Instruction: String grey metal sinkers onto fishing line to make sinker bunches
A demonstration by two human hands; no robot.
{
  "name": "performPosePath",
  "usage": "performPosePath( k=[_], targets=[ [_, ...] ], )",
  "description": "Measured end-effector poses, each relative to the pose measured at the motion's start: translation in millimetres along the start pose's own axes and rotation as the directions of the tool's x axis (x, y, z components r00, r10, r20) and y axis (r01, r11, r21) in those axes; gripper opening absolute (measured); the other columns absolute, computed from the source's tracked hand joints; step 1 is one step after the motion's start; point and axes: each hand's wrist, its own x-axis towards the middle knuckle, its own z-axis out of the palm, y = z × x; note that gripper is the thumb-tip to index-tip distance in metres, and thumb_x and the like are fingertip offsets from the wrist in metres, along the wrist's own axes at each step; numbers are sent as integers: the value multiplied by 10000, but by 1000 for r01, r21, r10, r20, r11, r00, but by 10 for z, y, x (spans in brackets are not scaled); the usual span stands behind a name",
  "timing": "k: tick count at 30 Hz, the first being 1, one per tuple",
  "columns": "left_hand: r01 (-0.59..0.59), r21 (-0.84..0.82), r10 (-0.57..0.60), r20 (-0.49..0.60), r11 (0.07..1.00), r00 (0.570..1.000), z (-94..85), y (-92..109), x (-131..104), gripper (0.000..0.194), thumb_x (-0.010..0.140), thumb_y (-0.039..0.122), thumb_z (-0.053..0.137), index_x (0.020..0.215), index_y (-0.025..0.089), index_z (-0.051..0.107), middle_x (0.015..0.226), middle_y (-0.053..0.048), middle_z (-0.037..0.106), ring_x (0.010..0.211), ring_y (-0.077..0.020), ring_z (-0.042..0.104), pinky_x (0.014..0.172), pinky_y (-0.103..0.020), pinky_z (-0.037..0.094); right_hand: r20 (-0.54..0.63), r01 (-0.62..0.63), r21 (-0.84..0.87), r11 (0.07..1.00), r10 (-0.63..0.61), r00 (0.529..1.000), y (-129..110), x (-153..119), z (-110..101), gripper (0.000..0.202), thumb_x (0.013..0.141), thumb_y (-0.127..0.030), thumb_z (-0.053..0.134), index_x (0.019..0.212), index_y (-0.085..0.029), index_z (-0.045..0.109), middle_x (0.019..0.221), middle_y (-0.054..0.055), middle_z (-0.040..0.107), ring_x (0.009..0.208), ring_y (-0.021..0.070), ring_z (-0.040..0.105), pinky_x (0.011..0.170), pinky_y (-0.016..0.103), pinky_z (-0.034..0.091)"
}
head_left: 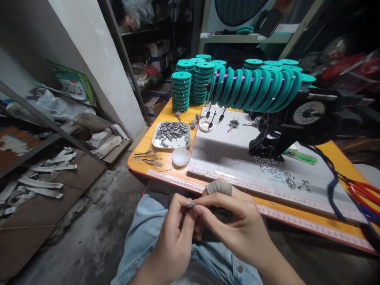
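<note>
Head view: the left hand [175, 233] pinches a small grey bundle [191, 205] between thumb and forefinger, and the right hand [240, 221] meets it, thumb and forefinger closed on the bundle's right end. Both hands are close together above the person's lap, in front of the near edge of the orange counter [166, 114]. A cloth wrap [219, 187] circles one finger of the right hand. Pale blue jeans [148, 221] show beside and below the left hand.

Beyond the left hand, on the counter, are a round white lid [180, 157] and, left of it, thin wire bunches [152, 160]. Farther from that hand sits a white tray [153, 140] holding short grey metal pieces [172, 132], and behind it stand stacked green spools [181, 95].

Ahead of the right hand lies a white board [225, 158], with a small round dish [204, 127] near its far left corner. A black machine [276, 142] stands beyond the right hand, carrying a row of green spools [255, 91] wound partly with purple thread. Small silvery beads [267, 164] lie at its foot. Well to the right of the right hand are red handles [365, 192].
</note>
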Motion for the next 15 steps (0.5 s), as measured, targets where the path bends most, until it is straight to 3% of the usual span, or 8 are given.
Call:
performPosePath(
  k=[3,7,11,15],
  targets=[
    [15,-149,-20,-32,989,999,39,-14,-9,267,1016,433,502,862,230,422,622,78,416,542,-77,399,517,-188,362,-34,0,-37,999,-2,999,2,-21,16,109,899,-126,667,870,-210,730,731,-8,673,680,129,603,609,254,477],
    [66,-396,-68,9,916,998,33,52,9,284,996,408,557,848,235,388,612,95,337,502,-60,258,459,-149,254,-22,78,-52,996,-80,997,40,-66,-5,158,902,-82,667,967,-206,741,820,15,673,761,141,608,659,258,496],
    [114,-434,-92,70,894,993,-42,116,4,294,993,417,557,844,236,379,622,92,319,501,-60,204,451,-143,215,-34,154,-164,974,-162,986,70,-102,-31,189,899,-33,648,1006,-163,733,843,51,643,783,165,582,670,291,496],
    [135,-416,-116,71,900,991,-70,102,-33,308,993,428,551,836,234,371,618,91,305,506,-62,197,451,-145,204,27,193,-211,958,-192,981,62,-118,-29,192,905,-23,625,1002,-157,723,822,52,648,736,171,563,703,344,492]
  ],
)
